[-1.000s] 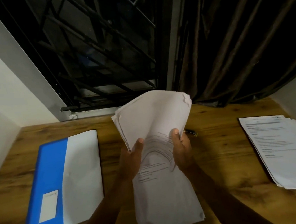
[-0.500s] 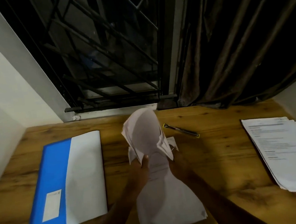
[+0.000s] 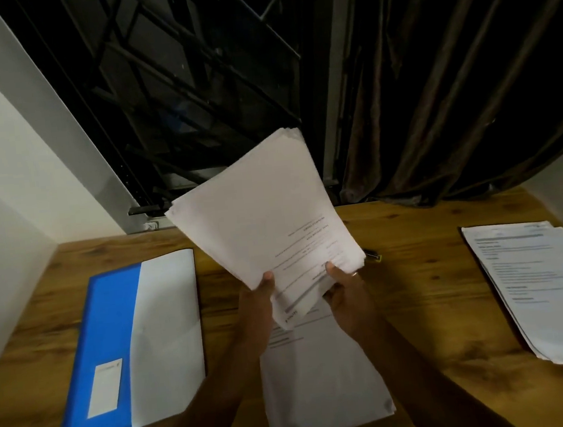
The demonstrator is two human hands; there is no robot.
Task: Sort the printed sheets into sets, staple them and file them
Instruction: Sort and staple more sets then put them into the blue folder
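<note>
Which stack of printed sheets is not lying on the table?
The held stack, gripped by left hand and right hand; the near stack and right stack lie flat.

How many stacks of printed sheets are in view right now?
3. A raised stack gripped by the left hand and right hand; a middle stack flat on the desk beneath; a right stack by the desk's right edge. The folder may hide more.
</note>
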